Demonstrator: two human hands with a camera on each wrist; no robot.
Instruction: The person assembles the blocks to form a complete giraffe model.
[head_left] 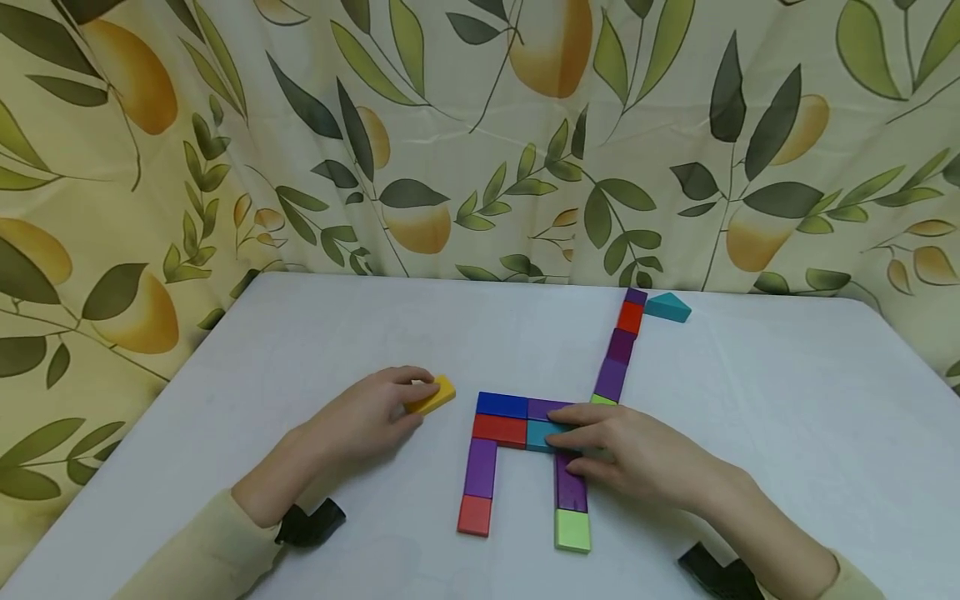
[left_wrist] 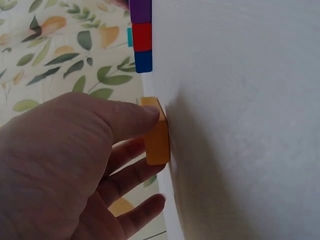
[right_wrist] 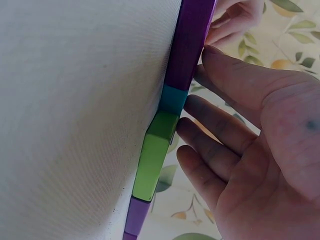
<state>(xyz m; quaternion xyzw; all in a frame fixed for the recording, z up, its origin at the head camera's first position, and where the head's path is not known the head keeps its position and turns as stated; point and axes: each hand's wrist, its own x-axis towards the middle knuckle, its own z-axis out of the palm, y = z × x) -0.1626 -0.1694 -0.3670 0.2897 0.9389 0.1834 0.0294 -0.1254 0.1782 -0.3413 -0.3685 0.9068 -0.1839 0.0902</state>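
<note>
My left hand pinches a yellow block between thumb and fingers, left of a flat block figure. In the left wrist view the thumb lies across the block, which is close to the tabletop. The figure's body has a blue block, a red block, a purple block and a teal block. My right hand rests with extended fingers over the body's right end, partly hiding it. Two legs point toward me: purple with red, and purple with lime green.
From the body's right end, a slanting row runs to the far edge: green, purple, dark purple, red, purple. Beside its tip lies a teal triangular block. A patterned curtain hangs behind the white table.
</note>
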